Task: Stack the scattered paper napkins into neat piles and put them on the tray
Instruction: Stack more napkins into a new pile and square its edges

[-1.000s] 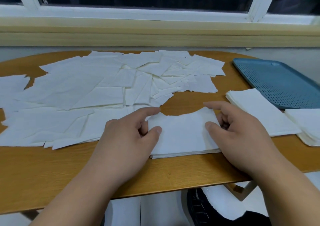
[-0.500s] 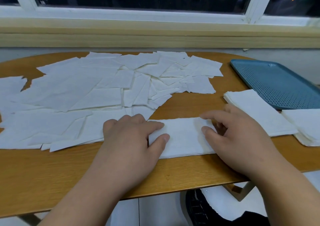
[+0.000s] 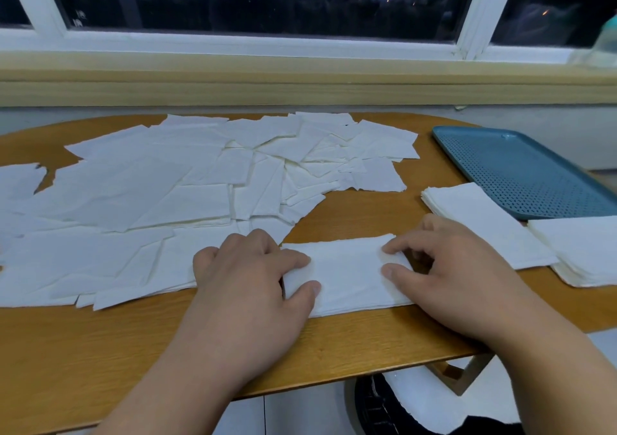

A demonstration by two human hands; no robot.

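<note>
A wooden table (image 3: pixel 100 351) is seen below a white-framed window (image 3: pixel 267 39) with dark panes. The far and left part of the table is covered by scattered paper napkins (image 3: pixel 150 201), white and overlapping at many angles. A small squared stack of napkins (image 3: pixel 350 271) lies flat near the near edge, at the centre, and is bracketed by both hands. The left hand (image 3: pixel 247 287) is laid at the stack's left end: the index finger and thumb are stretched flat on its top, and the other fingers are bent at its edge. The right hand (image 3: pixel 457 277) is set at the right end, with the index fingertip and thumb tip resting on top, apart from each other. Its other fingers are curled in shadow beside the edge; whether that edge is gripped cannot be told. Two finished piles (image 3: pixel 484 224) are placed to the right, just beside a blue perforated tray (image 3: pixel 521 174) at the far right.
</note>
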